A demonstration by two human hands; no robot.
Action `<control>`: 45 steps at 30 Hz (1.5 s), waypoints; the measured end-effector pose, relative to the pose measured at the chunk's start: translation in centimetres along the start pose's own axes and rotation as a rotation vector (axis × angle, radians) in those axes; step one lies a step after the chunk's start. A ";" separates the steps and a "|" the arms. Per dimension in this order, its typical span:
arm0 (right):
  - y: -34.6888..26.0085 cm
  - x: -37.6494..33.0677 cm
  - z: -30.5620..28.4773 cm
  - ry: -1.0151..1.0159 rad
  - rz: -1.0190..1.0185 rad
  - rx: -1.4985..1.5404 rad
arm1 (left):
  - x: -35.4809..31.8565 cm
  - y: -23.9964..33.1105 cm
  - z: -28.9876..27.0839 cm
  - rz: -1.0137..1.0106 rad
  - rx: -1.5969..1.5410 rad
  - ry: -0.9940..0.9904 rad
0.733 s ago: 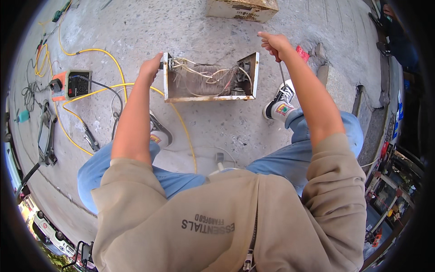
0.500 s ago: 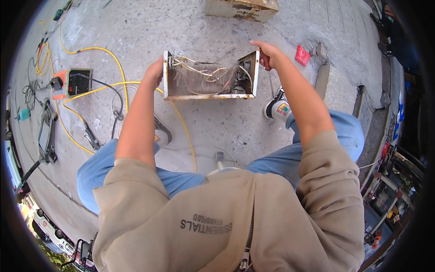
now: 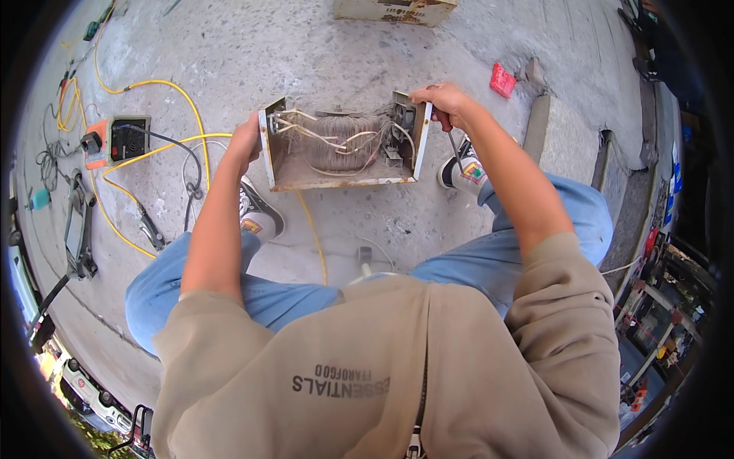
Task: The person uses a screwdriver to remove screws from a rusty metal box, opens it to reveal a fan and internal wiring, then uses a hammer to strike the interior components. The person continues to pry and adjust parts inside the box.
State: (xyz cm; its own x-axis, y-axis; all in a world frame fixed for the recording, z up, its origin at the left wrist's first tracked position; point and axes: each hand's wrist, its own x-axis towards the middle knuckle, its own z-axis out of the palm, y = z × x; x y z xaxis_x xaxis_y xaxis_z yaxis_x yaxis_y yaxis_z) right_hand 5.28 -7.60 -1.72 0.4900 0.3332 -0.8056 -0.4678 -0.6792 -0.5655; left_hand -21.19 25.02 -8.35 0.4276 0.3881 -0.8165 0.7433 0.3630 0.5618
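In front of my feet is an open metal housing (image 3: 344,184) with rusty, worn edges. Inside it sits a large dusty wound coil (image 3: 344,143), with loose whitish wires (image 3: 306,131) running across. My left hand (image 3: 246,141) grips the housing's left side panel, its fingers partly hidden behind the metal. At the upper corner of the right panel, my right hand (image 3: 445,105) has its fingers on the edge. That same hand also holds a screwdriver (image 3: 455,147), its thin shaft pointing down toward my right shoe; most of the handle is hidden in the palm.
A scuffed metal cover (image 3: 394,11) lies at the far edge. An orange-and-black power unit (image 3: 121,143) stands on the left among yellow cables (image 3: 187,90). To the right are a red packet (image 3: 501,80) and a concrete slab (image 3: 564,138). My shoes (image 3: 258,210) flank the housing.
The housing has come nearer to me and tipped, showing more of the coil. Both hands moved with it; my right fingers now rest over the panel's top corner.
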 end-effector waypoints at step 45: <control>18.2 -6.9 7.1 0.144 -0.160 -0.618 | -9.0 -8.5 1.6 0.082 1.191 -0.147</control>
State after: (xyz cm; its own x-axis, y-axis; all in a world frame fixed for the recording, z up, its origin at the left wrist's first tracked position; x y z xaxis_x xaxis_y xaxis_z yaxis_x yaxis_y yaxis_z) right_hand -11.80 -17.59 -7.69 0.6318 0.3997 -0.6641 0.1074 -0.8937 -0.4357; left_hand -30.52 17.07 -6.01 0.4926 0.2454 -0.8349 0.6870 -0.6986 0.2000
